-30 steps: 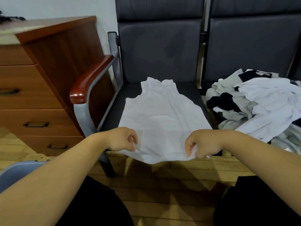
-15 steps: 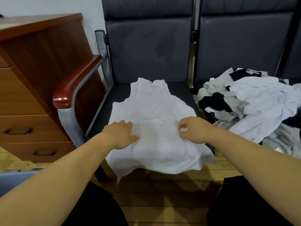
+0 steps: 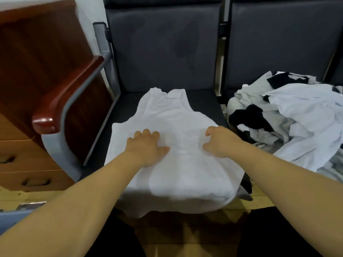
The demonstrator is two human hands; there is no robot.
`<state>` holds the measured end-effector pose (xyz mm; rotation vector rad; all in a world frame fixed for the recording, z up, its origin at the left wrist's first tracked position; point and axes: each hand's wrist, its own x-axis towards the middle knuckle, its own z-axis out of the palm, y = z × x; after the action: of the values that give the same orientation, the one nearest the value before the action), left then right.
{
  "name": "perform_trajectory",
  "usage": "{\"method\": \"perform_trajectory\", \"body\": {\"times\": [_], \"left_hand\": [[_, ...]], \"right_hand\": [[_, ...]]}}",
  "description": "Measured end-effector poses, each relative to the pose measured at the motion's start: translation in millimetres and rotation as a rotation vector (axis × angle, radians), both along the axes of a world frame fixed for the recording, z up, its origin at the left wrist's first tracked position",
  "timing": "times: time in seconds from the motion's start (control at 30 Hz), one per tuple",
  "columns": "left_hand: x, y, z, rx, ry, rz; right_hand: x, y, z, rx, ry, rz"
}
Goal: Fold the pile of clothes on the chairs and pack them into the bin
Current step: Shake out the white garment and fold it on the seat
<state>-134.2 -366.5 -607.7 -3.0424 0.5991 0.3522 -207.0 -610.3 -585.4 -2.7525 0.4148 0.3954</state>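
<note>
A person seen from their own viewpoint: bare forearms (image 3: 83, 191), a bare left hand (image 3: 146, 147) and right hand (image 3: 220, 141), and black clothing (image 3: 115, 242) covering both thighs.

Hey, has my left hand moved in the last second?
Yes. The left hand moved away from the seat's front edge, toward the backrest, and now rests on the middle of the white top.

— Dim in here, no?
— Soft, flat light. The white top (image 3: 178, 115) looks washed out, its folds barely showing.
— There's glare on the near tip of the armrest (image 3: 43, 120). The drawers (image 3: 27, 164) at left are smeared, and the edges bow.
</note>
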Motion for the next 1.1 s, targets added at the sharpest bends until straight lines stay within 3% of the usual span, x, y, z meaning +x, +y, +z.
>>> {"method": "perform_trajectory", "body": {"times": [0.1,0.33,0.47,0.53,0.63,0.8,1.1], "left_hand": [[-0.3,-16.5,-0.2,-0.011,-0.035,-0.042],[-33.6,-67.8,-8.6,-0.183,0.021,-0.405],[-57.5,-93.6,-17.1,-0.167,0.035,-0.555],[-65.8,-99.5,-22.3,-0.115,0.05,-0.572],[-74.5,-101.4,-25.0,-0.066,0.059,-0.563],[-76.8,-97.0,-28.8,-0.052,0.056,-0.533],[-83.4,-95.6,-27.1,-0.037,0.046,-0.484]], "right_hand": [[-1.3,-8.6,3.7,-0.016,-0.015,-0.06],[-42.3,-25.5,1.6,-0.013,0.108,-0.028],[-88.1,-36.6,16.2,0.165,0.316,-0.016],[-108.3,-37.1,18.4,0.119,0.366,0.026],[-128.3,-35.6,9.9,-0.033,0.255,0.039],[-148.8,-29.6,-21.8,-0.019,-0.102,-0.09],[-162.9,-32.4,-44.8,0.007,-0.25,-0.066]]}}
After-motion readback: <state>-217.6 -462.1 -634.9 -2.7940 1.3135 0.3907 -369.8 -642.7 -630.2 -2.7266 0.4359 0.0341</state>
